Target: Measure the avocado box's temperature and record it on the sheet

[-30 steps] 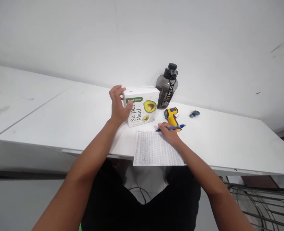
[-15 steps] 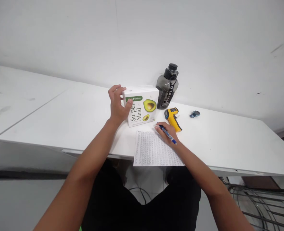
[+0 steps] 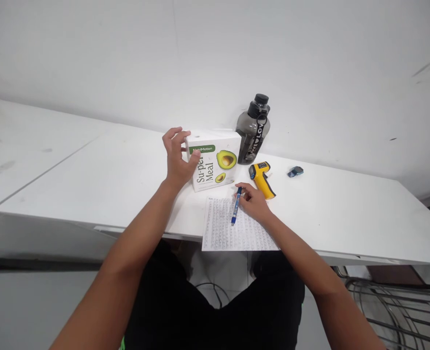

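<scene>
The left hand (image 3: pixel 176 158) grips the upright box (image 3: pixel 214 161) at twelve o'clock on the desk (image 3: pixel 346 218); the right hand (image 3: pixel 253 200) pinches a pen (image 3: pixel 236 206) over the paper (image 3: pixel 233 228). A nudge could likely topple the box toward the bottle (image 3: pixel 253 130) at one o'clock.

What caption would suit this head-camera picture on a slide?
Left hand grips a white box while right hand holds a blue pen over a printed sheet.
</scene>
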`<state>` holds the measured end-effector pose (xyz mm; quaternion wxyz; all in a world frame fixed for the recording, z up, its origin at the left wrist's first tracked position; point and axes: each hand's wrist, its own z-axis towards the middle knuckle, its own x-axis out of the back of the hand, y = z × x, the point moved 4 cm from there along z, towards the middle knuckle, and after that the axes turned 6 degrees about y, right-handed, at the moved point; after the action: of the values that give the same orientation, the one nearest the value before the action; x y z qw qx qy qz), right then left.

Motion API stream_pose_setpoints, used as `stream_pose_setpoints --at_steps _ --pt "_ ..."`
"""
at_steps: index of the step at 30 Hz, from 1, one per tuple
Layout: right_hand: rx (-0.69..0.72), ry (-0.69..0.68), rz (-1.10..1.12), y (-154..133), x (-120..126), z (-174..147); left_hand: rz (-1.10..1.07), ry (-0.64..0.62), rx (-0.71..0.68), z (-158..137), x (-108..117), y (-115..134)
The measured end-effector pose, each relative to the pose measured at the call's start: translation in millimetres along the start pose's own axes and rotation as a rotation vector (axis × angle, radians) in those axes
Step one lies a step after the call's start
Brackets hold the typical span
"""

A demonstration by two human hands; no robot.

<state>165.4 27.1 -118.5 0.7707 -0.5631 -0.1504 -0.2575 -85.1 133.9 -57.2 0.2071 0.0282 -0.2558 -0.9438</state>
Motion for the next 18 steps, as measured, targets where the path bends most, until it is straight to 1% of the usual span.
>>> stream_pose_setpoints --at_steps 11,18 --pt "0.077 -0.022 -0.051 -5.5 -0.3 -0.7 -0.009 -0.010 0.028 -0.8 0.2 0.6" --pt "0.119 -0.101 -0.117 -8.4 -1.7 -2.9 0.000 0.011 0.023 -1.4 -1.1 -0.2"
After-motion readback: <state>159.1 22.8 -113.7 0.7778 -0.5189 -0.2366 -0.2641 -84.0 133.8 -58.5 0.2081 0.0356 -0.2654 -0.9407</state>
